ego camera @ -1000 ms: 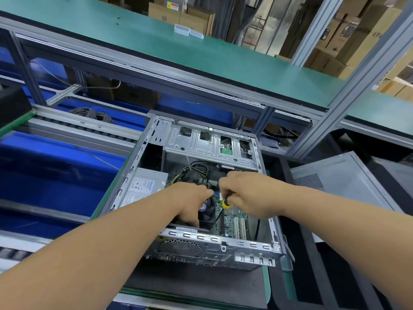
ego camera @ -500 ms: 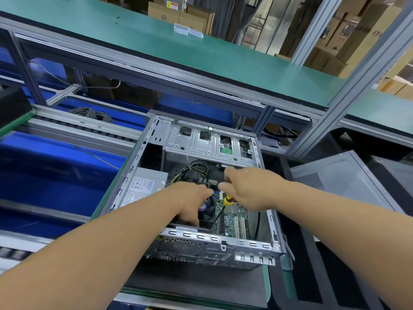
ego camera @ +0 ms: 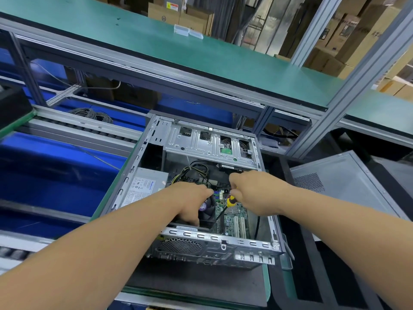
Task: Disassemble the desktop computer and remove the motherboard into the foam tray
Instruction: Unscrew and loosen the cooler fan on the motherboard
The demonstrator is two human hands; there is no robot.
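Hands are both in the case (ego camera: 138, 153): my left hand (ego camera: 190, 203) rests on the fan (ego camera: 207, 209), my right hand (ego camera: 252, 193) grips the screwdriver (ego camera: 230, 201). Board (ego camera: 234, 218) still in; next I must undo its screws w/ care.

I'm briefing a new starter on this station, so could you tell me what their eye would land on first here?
First, the open computer case lying at the centre, its green motherboard exposed. Both hands reach inside: the left hand rests on the black CPU fan, the right hand grips a yellow-handled screwdriver. The removed side panel lies right.

A green-edged workbench (ego camera: 267, 285) carries the opened computer case (ego camera: 207, 249) (lid off).
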